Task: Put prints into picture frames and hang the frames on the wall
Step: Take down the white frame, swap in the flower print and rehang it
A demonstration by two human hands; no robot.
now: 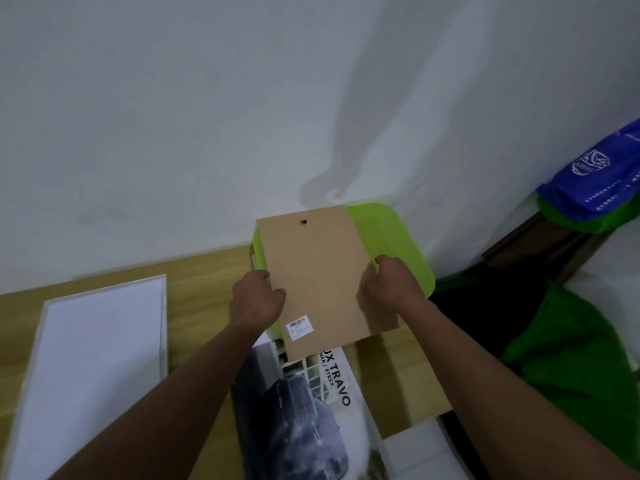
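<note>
A brown backing board [322, 271] with a hanging hole near its top and a small barcode label at its lower left is held up in front of me. My left hand [258, 299] grips its left edge and my right hand [393, 280] grips its right edge. Under the board lies a car print [304, 417] with black lettering, on the wooden table [207, 271]. A white picture frame [93, 368] lies flat on the table at the left. The white wall [207, 116] rises right behind the table.
A bright green tray-like lid [391, 244] sits behind the board against the wall. A flat brown cardboard piece [398, 375] lies at the right of the print. Green fabric [571, 358] and a blue bag [595, 178] are piled at the right.
</note>
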